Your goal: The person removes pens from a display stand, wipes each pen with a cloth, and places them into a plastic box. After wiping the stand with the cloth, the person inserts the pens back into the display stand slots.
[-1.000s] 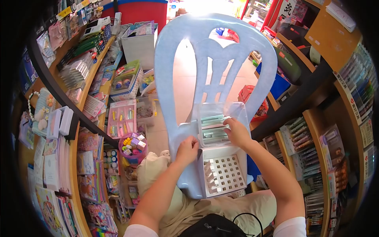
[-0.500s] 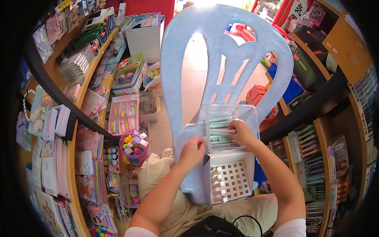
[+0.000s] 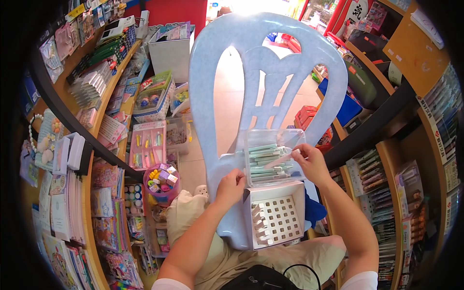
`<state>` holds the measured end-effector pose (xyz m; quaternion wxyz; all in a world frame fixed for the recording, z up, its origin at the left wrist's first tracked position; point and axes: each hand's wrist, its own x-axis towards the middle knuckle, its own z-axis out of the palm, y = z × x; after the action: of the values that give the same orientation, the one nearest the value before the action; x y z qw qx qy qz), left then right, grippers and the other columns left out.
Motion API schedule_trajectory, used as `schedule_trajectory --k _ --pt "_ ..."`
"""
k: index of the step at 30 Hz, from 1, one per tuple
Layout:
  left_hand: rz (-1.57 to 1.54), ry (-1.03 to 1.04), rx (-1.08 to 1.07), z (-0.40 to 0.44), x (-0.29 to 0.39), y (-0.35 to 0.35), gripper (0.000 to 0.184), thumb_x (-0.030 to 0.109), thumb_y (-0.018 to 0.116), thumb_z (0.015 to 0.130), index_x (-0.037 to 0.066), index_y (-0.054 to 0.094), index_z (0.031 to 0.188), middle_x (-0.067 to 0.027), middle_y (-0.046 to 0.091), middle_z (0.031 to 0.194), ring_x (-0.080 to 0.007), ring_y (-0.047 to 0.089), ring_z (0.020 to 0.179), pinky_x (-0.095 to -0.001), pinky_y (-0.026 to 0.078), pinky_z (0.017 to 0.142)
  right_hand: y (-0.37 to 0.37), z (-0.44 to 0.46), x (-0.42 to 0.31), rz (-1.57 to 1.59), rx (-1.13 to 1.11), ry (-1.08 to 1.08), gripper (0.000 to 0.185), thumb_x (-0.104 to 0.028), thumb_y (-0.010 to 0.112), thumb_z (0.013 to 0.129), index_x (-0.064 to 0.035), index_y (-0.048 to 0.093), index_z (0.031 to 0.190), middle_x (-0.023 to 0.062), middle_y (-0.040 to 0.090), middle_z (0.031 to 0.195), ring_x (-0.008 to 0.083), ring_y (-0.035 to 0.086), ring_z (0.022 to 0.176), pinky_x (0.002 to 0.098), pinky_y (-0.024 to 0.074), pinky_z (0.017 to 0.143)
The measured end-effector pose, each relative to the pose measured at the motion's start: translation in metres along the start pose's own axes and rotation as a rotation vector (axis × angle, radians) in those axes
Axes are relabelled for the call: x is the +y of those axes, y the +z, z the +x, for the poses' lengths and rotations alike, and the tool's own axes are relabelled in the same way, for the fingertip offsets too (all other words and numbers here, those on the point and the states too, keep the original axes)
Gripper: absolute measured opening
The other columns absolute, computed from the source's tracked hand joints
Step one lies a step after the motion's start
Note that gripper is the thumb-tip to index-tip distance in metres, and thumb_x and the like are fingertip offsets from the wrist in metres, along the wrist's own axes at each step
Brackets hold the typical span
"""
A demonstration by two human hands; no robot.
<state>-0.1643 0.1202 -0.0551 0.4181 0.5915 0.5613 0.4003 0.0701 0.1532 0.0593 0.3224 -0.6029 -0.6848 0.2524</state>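
A clear plastic box holding several pale green pens rests on the seat of a blue plastic chair. My right hand pinches a pale pink pen, which slants over the green ones. Nearer to me stands a white box with a grid of square holes; several white pens stand upright along its left side. My left hand is just left of the two boxes, fingers curled together, with nothing showing in them.
Shelves of notebooks and stationery curve along my left; pen racks line the right. A pink basket of small items is left of the chair. The chair's slatted back rises beyond the boxes.
My right hand has lifted the pink pen and drawn it right, tilting it. My left hand has shifted slightly left. The whole view has moved a little.
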Motion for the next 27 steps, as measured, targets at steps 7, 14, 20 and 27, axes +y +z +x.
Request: schedule_trajectory --k 7,14,20,27 --pt "0.003 -0.007 -0.009 0.002 -0.001 0.001 0.011 0.012 0.059 0.083 0.001 0.058 0.085 -0.0159 0.064 0.074 -0.0295 0.063 0.069 -0.0376 0.049 0.064 -0.024 -0.029 -0.033 0.332 -0.032 0.125 0.019 -0.017 0.062 0.09 0.0007 0.06 0.084 0.0006 0.06 0.07 0.0041 0.052 0.063 0.0193 0.0406 0.056" --pt "-0.002 -0.013 -0.015 0.0 0.0 0.001 0.012 0.012 0.059 0.083 0.0 0.059 0.086 -0.0161 0.064 0.075 -0.0293 0.064 0.07 -0.0372 0.049 0.065 -0.014 -0.041 -0.034 0.441 -0.041 0.121 0.021 -0.019 0.064 0.089 -0.0009 0.058 0.081 -0.0006 0.059 0.066 0.0031 0.049 0.059 0.0184 0.0385 0.053" --pt "-0.014 -0.018 -0.01 0.001 -0.006 0.002 0.012 0.012 0.059 0.084 0.001 0.059 0.086 -0.0156 0.064 0.075 -0.0276 0.063 0.068 -0.0364 0.049 0.064 -0.016 -0.052 -0.036 0.412 -0.078 0.066 0.016 -0.016 0.063 0.089 -0.0027 0.058 0.083 -0.0001 0.06 0.07 0.0043 0.054 0.065 0.0199 0.0443 0.06" --pt "0.006 -0.051 -0.035 0.001 -0.003 0.002 0.011 0.013 0.059 0.084 0.002 0.059 0.086 -0.0143 0.064 0.073 -0.0253 0.062 0.065 -0.0354 0.048 0.063 -0.007 -0.077 -0.052 0.139 -0.151 -0.047 0.021 -0.017 0.069 0.083 0.0024 0.06 0.085 0.0061 0.06 0.067 0.0076 0.053 0.057 0.0239 0.0432 0.052"
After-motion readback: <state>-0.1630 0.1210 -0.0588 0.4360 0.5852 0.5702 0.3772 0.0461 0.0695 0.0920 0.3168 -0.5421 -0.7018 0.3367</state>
